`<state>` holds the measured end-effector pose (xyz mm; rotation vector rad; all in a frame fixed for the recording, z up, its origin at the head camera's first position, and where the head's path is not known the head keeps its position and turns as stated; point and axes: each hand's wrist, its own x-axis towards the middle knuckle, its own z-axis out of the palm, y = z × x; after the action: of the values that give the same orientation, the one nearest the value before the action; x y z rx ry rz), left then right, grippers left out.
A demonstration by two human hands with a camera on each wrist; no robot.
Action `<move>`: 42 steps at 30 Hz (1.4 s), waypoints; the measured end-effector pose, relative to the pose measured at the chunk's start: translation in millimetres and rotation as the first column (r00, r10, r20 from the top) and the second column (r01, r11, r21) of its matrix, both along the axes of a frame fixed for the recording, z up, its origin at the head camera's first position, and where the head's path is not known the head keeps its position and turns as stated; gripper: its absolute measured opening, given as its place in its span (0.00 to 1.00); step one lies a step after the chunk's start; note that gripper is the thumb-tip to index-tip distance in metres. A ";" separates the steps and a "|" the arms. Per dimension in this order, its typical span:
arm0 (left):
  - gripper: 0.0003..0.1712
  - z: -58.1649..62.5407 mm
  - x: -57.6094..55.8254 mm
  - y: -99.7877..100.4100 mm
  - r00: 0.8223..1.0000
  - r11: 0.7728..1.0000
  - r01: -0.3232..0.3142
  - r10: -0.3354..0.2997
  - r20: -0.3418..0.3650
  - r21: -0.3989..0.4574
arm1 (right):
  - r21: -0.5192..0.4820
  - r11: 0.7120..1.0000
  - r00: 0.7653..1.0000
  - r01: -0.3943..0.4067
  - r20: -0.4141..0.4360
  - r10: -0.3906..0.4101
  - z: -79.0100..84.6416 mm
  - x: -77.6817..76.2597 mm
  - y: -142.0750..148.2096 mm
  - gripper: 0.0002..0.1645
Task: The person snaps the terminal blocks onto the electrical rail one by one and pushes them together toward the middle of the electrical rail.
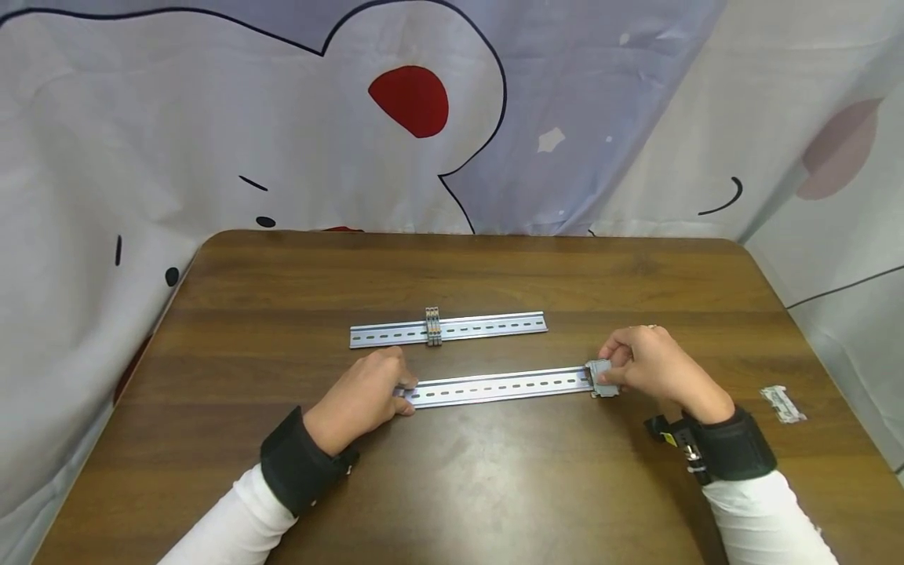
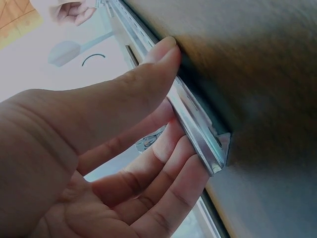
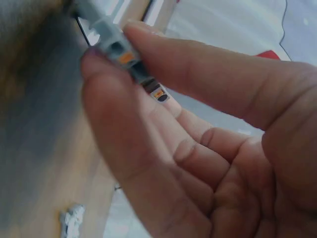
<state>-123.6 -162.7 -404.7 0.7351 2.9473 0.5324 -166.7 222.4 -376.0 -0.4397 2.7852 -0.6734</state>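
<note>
A slotted metal DIN rail (image 1: 501, 386) lies across the nearer part of the table. Its left end is gripped by my left hand (image 1: 367, 392), thumb on one long edge and fingers along the other, as the left wrist view shows on the rail (image 2: 198, 130). At the rail's right end my right hand (image 1: 653, 365) pinches a flat grey terminal block (image 1: 603, 377) between thumb and fingers. In the right wrist view this terminal block (image 3: 113, 40) shows orange and dark spots on its edge. Whether it is hooked onto the rail, I cannot tell.
Farther back lies a second DIN rail (image 1: 490, 326) carrying several narrow terminal blocks (image 1: 433, 327) left of its middle. A loose pale grey piece (image 1: 782, 404) rests on the wooden table (image 1: 480, 486) to the right. A printed curtain (image 1: 282, 118) hangs behind the table.
</note>
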 end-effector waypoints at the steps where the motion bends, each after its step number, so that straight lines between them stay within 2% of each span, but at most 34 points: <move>1: 0.17 0.1 0.2 -0.1 1.000 1.000 0.001 -0.001 -0.002 0.000 | -0.012 1.000 1.000 0.003 0.011 -0.003 -1.8 0.3 -1.8 0.13; 3: 0.17 0.5 0.5 -0.3 1.000 1.000 0.004 -0.004 -0.005 0.000 | -0.021 1.000 1.000 0.007 0.011 -0.006 -4.8 1.4 -5.2 0.13; 7: 0.17 1.2 0.6 -1.1 1.000 1.000 0.008 -0.008 -0.009 -0.003 | 0.035 0.999 0.994 -0.015 -0.107 0.019 -7.3 5.5 -15.0 0.11; 11: 0.17 1.9 0.7 -2.6 1.000 1.000 0.005 -0.005 -0.009 -0.011 | 0.102 0.995 0.963 -0.015 -0.265 0.042 -8.5 8.7 -29.1 0.08; 15: 0.17 2.8 0.9 -3.8 1.000 1.000 0.001 -0.001 -0.013 -0.005 | 0.158 0.987 0.944 0.005 -0.326 0.047 -8.0 8.2 -42.8 0.08; 24: 0.15 6.5 -0.5 -3.8 0.999 1.000 0.023 -0.023 -0.038 0.001 | 0.184 0.983 0.975 0.015 -0.222 0.027 1.3 1.9 -50.8 0.09; 29: 0.17 8.0 -1.5 -4.4 1.000 1.000 -0.001 0.002 -0.028 0.011 | 0.191 0.982 0.984 0.005 -0.174 0.029 4.0 -6.5 -54.2 0.09; 34: 0.17 3.8 0.5 -3.3 1.000 1.000 -0.021 0.021 0.000 0.022 | 0.193 0.981 0.999 -0.004 -0.032 0.011 5.2 -7.3 -54.1 0.12; 38: 0.16 1.0 1.4 -1.0 1.000 1.000 -0.003 0.003 -0.014 0.016 | 0.145 0.989 0.999 -0.030 -0.030 0.034 2.4 -1.0 -43.4 0.11; 40: 0.15 0.5 1.7 -0.4 1.000 1.000 0.001 -0.001 -0.019 0.013 | 0.080 0.996 0.998 -0.044 -0.030 0.047 1.8 2.0 -34.3 0.13; 42: 0.16 1.0 2.2 -0.4 1.000 1.000 -0.004 0.005 -0.015 0.018 | -0.008 0.998 0.998 -0.065 0.008 0.065 2.2 3.5 -24.2 0.16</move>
<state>-121.4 -163.2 -403.7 0.7377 2.9627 0.5565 -163.1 198.2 -373.7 -0.5250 2.7481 -0.6703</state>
